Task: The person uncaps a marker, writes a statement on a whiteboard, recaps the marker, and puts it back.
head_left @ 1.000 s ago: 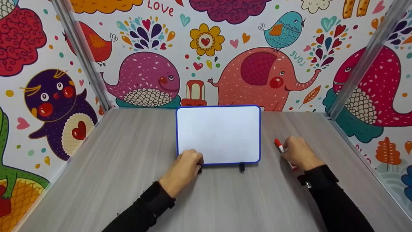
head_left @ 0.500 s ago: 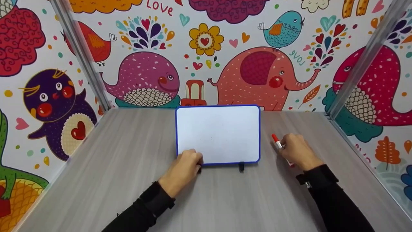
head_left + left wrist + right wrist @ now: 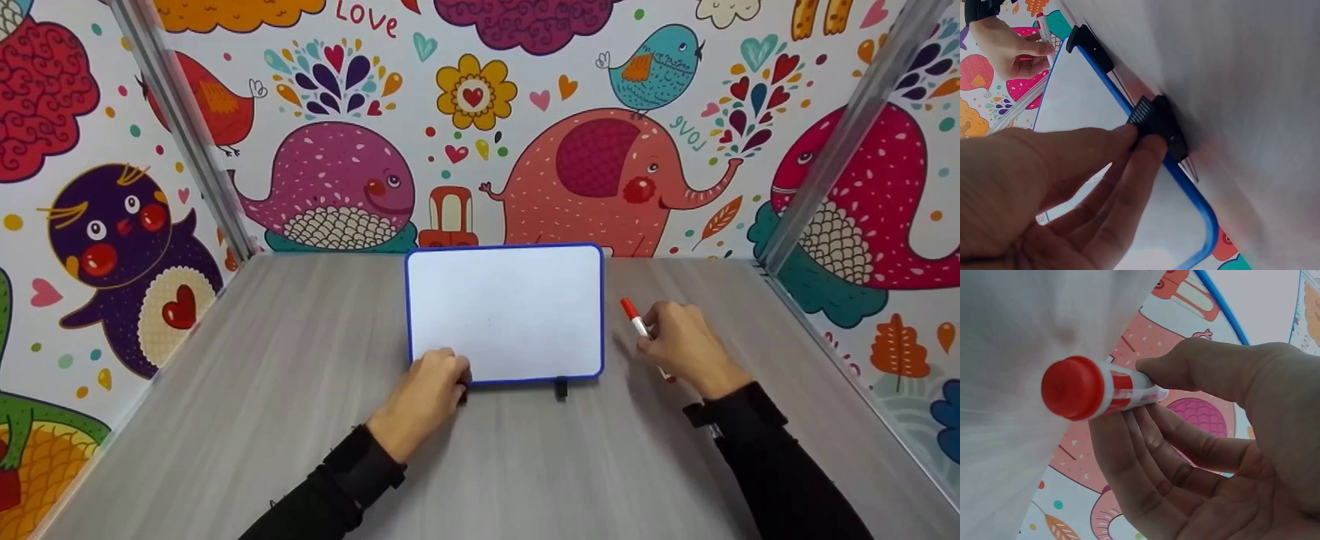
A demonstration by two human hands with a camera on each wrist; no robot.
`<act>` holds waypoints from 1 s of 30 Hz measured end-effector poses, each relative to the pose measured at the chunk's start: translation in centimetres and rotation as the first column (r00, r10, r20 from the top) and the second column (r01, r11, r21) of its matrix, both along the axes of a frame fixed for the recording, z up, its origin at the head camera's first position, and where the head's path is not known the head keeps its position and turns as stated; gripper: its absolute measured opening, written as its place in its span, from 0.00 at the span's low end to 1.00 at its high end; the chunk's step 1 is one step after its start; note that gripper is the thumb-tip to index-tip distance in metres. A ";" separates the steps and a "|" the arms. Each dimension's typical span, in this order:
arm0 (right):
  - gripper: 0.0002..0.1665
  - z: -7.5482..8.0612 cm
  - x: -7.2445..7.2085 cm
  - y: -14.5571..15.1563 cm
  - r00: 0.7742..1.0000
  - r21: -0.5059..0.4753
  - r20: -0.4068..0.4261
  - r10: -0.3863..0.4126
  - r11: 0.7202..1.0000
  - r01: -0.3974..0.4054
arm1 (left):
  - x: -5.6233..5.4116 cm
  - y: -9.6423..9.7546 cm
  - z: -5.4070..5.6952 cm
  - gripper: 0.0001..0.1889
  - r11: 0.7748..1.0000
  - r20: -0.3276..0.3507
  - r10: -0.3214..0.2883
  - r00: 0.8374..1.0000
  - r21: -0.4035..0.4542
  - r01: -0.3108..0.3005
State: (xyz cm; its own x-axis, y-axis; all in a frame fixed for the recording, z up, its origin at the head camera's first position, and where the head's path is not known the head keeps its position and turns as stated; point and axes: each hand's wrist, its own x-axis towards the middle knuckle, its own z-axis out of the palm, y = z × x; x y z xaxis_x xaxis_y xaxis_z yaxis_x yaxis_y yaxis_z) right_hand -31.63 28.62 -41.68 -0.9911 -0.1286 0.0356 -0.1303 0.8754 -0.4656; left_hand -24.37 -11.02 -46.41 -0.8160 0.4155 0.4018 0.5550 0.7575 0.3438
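Currently, L grip [image 3: 427, 394] is at the lower L corner of the whiteboard [image 3: 510, 307], thumb & fingertips pinching a black foot [image 3: 1169, 126] on its bottom edge, per L wrist view. Whiteboard has a blue frame, sits mid-desk [image 3: 525, 465] near the back wall [image 3: 375, 94]; white face toward the person, w/ a few tiny dark specks. 2nd black foot [image 3: 561, 388] is under the R part of the same edge; thin metal rods show by both feet.

R grip [image 3: 688, 349] is grasping a marker [image 3: 638, 325] btwn thumb & fingers, just R of the whiteboard & apart from it. Marker = white barrel, red at both ends; it's tilted, longer red cap [image 3: 628, 307] pointing up-L in head view, other end down-R. Looks lifted off the desk.

Both arms in black sleeves [image 3: 780, 465]. Walls have cartoon prints, incl. a whale [image 3: 341, 180] & an elephant [image 3: 592, 195] behind the whiteboard.
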 end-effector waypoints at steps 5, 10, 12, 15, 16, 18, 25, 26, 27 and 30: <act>0.23 0.8 0.6 -0.7 1.000 -0.006 -0.015 0.012 1.000 -0.012 | 0.1 -0.1 0.0 0.08 1.000 -0.012 -0.004 1.000 0.003 0.004; 0.24 1.3 1.3 -1.5 0.999 -0.016 -0.050 0.014 1.000 -0.015 | 0.2 -0.2 0.0 0.09 1.000 -0.042 -0.009 0.999 0.006 0.009; 0.23 1.5 1.5 -1.8 0.998 -0.022 -0.067 0.011 1.000 -0.013 | 0.2 -0.2 -0.1 0.10 1.000 -0.049 -0.012 0.999 0.008 0.012; 0.21 1.7 1.9 -2.1 0.995 -0.039 -0.102 0.013 0.999 -0.017 | 0.1 -0.1 -0.1 0.10 1.000 -0.048 -0.009 0.999 0.005 0.009; 0.21 1.8 2.0 -2.2 0.993 -0.044 -0.115 0.014 0.999 -0.019 | 0.1 -0.1 -0.1 0.10 1.000 -0.050 -0.008 0.999 0.005 0.009; 0.19 1.9 2.3 -2.3 0.990 -0.052 -0.138 0.019 0.998 -0.026 | 0.1 -0.1 -0.1 0.10 1.000 -0.053 -0.005 0.999 0.003 0.005; 0.15 1.7 2.7 -2.9 0.950 -0.040 -0.306 0.054 0.997 -0.069 | 0.1 -0.1 0.0 0.11 1.000 -0.076 -0.005 0.997 0.002 0.005; 0.15 1.7 2.7 -2.9 0.944 -0.039 -0.326 0.059 0.996 -0.076 | 0.1 -0.1 0.0 0.11 1.000 -0.080 -0.006 0.997 0.001 0.006; 0.14 1.6 2.8 -3.0 0.938 -0.042 -0.340 0.063 0.996 -0.082 | 0.1 -0.1 0.0 0.11 1.000 -0.086 -0.007 0.996 -0.001 0.007; 0.14 1.6 2.9 -3.2 0.932 -0.046 -0.355 0.069 0.995 -0.091 | 0.1 0.0 0.1 0.11 1.000 -0.085 -0.008 0.996 -0.003 0.008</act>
State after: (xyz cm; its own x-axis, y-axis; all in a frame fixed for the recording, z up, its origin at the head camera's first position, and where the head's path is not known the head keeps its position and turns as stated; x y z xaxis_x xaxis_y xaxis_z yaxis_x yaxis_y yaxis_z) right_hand -28.78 25.46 -40.04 -0.8999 -0.1937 0.3906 -0.3642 0.8265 -0.4292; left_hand -24.30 -11.04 -46.31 -0.7757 0.4231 0.4682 0.5880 0.7539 0.2930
